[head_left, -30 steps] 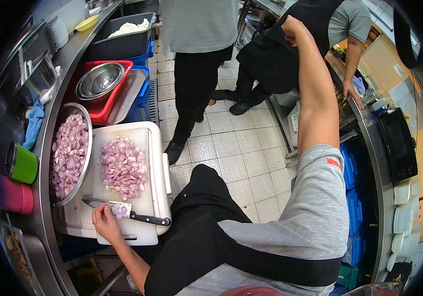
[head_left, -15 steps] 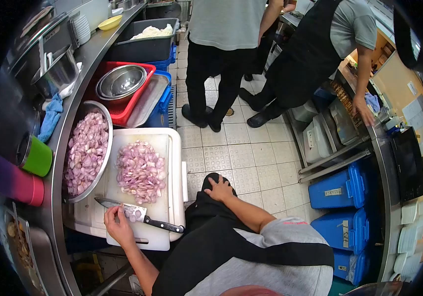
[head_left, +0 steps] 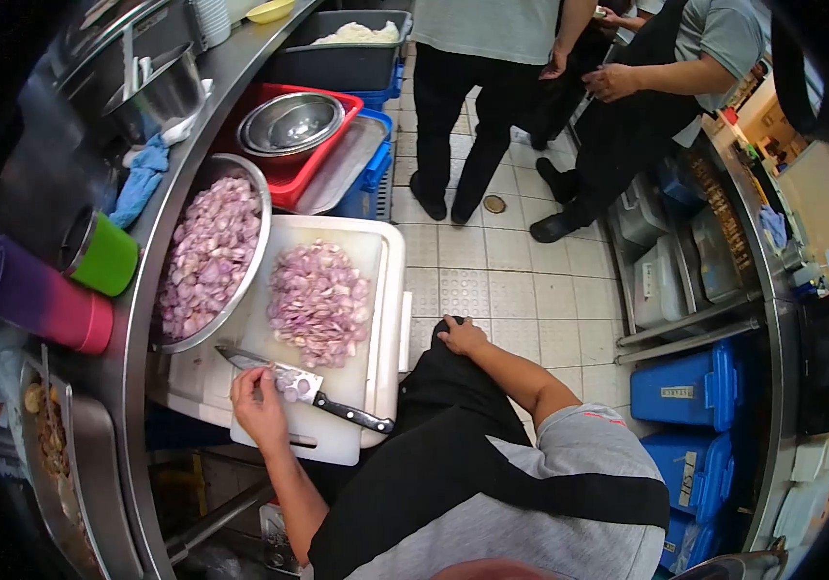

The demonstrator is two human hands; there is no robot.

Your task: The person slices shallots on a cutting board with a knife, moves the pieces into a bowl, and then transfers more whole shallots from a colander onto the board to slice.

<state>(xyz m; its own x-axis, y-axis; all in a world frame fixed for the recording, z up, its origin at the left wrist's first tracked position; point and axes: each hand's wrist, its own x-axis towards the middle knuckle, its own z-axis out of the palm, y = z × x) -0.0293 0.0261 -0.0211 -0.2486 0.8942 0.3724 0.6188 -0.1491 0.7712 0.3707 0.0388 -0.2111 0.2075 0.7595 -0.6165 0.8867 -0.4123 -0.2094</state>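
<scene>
- Left hand (head_left: pixel 260 401): at the knife (head_left: pixel 342 410), fingers curled in beside the blade, thumb close to the fingertips. Whether I pinch the blade or something on it, I cannot tell.
- Right hand (head_left: pixel 463 336): my fingers lie spread over my black-clad knee (head_left: pixel 441 365), grasping nothing, well apart from the knife.
- Knife: flat above the slotted end of the white cutting board (head_left: pixel 335 443), black handle directed toward my body, point directed toward the metal bowl (head_left: pixel 261 217). A few round slices (head_left: pixel 296 389) sit on the blade.
- Sliced shallots (head_left: pixel 319 304): one loose, pink-white heap on the white surface, just beyond the blade.
- Metal bowl: left of the heap, well filled with shallot pieces (head_left: pixel 209 256), tilted in my view.
- Beyond the board: red basket (head_left: pixel 329 162) with nested steel bowls (head_left: pixel 290 124) in it; farther off, a dark tub (head_left: pixel 335 66) containing something white.
- Steel counter (head_left: pixel 141 319) at left: green cup (head_left: pixel 105 253), purple and pink bottle (head_left: pixel 52 295), blue cloth (head_left: pixel 141 179).
- Floor ahead: two co-workers standing, one in a grey shirt (head_left: pixel 487 24), one in a black apron (head_left: pixel 627 135).
</scene>
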